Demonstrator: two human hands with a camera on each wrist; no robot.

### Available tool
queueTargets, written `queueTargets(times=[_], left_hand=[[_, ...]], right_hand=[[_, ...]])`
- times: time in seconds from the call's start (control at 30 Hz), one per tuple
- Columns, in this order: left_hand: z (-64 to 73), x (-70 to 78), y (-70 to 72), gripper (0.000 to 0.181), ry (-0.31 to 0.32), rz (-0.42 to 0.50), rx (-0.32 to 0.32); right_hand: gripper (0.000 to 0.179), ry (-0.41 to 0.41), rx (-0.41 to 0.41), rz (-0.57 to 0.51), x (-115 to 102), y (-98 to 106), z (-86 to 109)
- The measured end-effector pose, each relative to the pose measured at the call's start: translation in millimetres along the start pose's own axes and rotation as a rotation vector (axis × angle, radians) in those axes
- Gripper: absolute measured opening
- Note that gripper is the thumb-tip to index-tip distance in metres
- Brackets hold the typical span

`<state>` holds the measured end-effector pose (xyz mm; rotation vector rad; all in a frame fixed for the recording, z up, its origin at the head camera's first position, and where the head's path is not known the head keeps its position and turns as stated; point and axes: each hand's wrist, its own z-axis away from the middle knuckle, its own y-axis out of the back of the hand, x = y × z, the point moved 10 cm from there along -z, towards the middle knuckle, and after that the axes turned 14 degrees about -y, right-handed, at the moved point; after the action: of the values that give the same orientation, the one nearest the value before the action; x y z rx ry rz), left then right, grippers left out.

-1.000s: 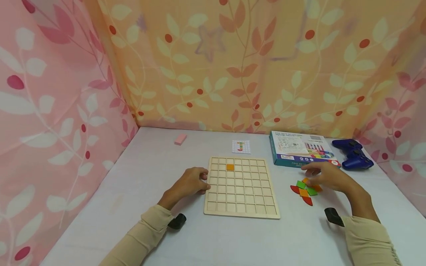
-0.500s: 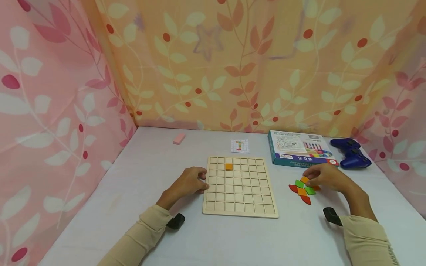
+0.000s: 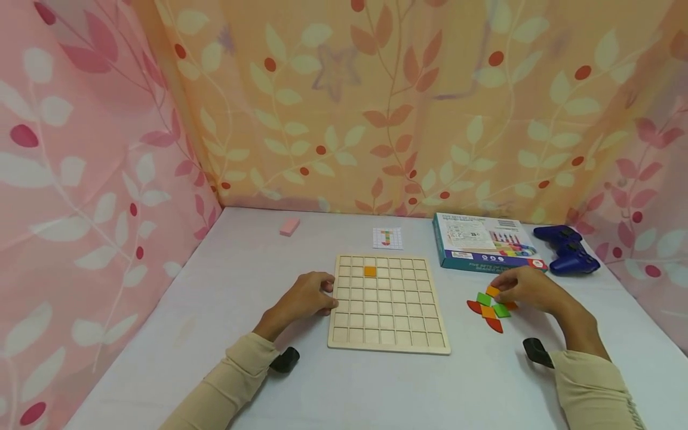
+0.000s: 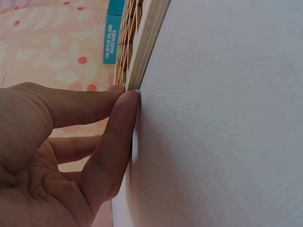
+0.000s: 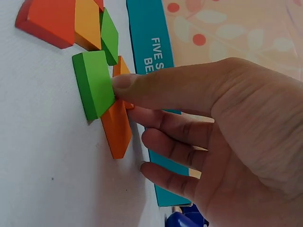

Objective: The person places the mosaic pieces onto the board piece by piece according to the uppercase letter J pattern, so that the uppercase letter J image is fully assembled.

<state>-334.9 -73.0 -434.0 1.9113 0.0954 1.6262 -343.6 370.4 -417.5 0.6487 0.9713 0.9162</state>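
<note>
The pale wooden grid board lies flat on the white table, with one orange square tile in its upper part. My left hand pinches the board's left edge between thumb and finger; the left wrist view shows the fingertips on the board's rim. Over the loose tiles at the right, my right hand pinches an orange tile by thumb and forefinger. Beside it lie green tiles, another orange tile and red quarter-round tiles. In the right wrist view the thumb partly hides the pinched tile.
Behind the board lies a small pattern card. A teal and white box stands behind the right hand, with a blue game controller to its right. A pink block lies at the back left. Patterned cloth surrounds the table.
The right hand's forefinger has come down and drawn toward the thumb at the orange tile. The left hand stays on the board's edge. The view shifts slightly.
</note>
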Motion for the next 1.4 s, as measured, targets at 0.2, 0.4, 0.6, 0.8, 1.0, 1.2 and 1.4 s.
queueTargets(times=[0.2, 0.4, 0.6, 0.8, 1.0, 1.2, 1.4], left_hand=[[0.5, 1.2, -0.1, 0.059, -0.003, -0.005, 0.003], [0.4, 1.5, 0.2, 0.058, -0.008, -0.003, 0.004], [0.4, 2.6, 0.8, 0.058, -0.009, -0.014, 0.004], [1.8, 5.3, 0.7, 0.058, -0.007, -0.006, 0.005], [2.7, 6.5, 0.6, 0.057, -0.006, -0.001, 0.007], [1.9, 5.7, -0.2, 0.058, -0.014, -0.019, 0.006], [1.4, 4.6, -0.8, 0.058, -0.015, -0.028, 0.003]], right_hand=[[0.041, 0.025, 0.011, 0.001, -3, 2, 0.7], [0.041, 0.056, 0.033, 0.001, -16, 3, 5.4], [0.042, 0.110, 0.050, 0.007, -39, 0, 11.8], [0.039, 0.185, 0.073, 0.029, -66, -9, 12.5], [0.033, 0.240, 0.105, 0.048, -92, -19, 11.2], [0.031, 0.299, 0.111, 0.027, -120, -28, 7.3], [0.030, 0.349, 0.088, -0.002, -145, -40, -2.4]])
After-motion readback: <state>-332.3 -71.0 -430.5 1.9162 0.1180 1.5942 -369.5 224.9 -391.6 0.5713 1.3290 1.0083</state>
